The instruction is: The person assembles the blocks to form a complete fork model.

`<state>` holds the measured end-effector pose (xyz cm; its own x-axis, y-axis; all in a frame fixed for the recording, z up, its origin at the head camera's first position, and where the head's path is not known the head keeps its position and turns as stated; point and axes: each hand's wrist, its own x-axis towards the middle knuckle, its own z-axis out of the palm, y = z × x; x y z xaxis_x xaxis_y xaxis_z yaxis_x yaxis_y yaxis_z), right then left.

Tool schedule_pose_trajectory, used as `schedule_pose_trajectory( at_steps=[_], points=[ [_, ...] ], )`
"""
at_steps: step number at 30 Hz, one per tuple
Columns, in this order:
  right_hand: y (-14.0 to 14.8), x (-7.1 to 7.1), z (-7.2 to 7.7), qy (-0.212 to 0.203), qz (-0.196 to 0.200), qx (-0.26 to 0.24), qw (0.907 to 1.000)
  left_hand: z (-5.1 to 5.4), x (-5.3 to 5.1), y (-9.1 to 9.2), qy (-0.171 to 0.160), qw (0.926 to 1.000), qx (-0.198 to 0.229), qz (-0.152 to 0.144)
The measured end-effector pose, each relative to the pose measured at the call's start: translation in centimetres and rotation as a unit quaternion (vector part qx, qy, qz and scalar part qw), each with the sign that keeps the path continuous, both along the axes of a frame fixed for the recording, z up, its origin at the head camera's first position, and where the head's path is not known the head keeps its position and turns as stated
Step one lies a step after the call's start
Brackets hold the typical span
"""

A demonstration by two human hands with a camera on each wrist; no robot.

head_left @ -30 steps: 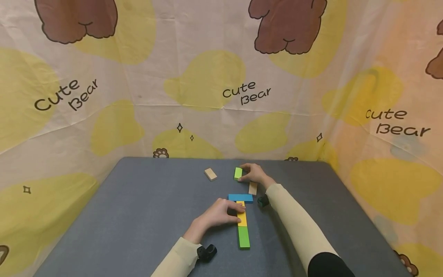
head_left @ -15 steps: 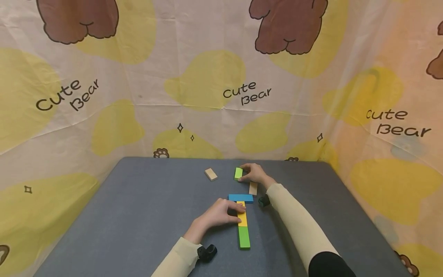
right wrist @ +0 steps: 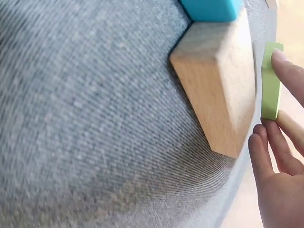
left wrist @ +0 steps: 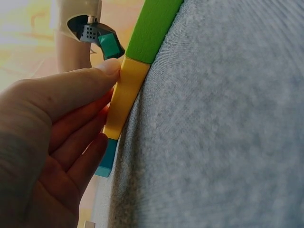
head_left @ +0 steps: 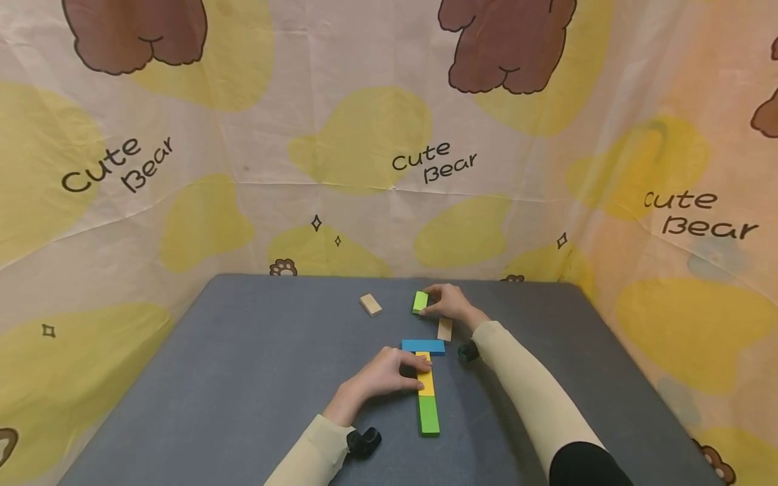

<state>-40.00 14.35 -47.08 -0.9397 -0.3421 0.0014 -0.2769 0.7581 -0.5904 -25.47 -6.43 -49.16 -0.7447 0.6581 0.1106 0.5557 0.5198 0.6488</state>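
Observation:
My left hand is at the yellow block, its thumb and index finger on either side; the left wrist view shows the thumb near the seam with the green block. That green block lies end to end with the yellow one, toward me. Across the yellow block's far end lies a blue block. Farther back, my right hand pinches a light green block between thumb and fingers. A plain wooden block lies below my right wrist, close beside the blue block.
Another plain wooden block lies at the back, left of the light green one. The grey table ends at a printed cloth backdrop behind and at the sides. Both wrists wear dark cameras.
My right hand and the light green block have shifted very slightly to the right. My left hand and the blocks near it stay in place.

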Motion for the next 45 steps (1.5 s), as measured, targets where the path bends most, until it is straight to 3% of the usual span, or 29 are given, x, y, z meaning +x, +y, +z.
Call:
schedule_pose_trajectory(
  at_steps=[21, 30, 45],
  points=[
    [1.0, 1.3, 1.4, 0.001, 0.012, -0.012, 0.9999, -0.1, 0.0, -0.1, -0.006, 1.0, 0.001, 0.002],
    [1.3, 1.8, 1.7, 0.018, 0.027, 0.002, 0.9995, -0.1, -0.1, 0.1, 0.003, 1.0, 0.008, 0.001],
    [1.1, 2.9, 1.8, 0.032, 0.048, -0.003, 0.9983, 0.1, 0.0, 0.1, -0.012, 0.9999, 0.009, 0.006]
  ],
)
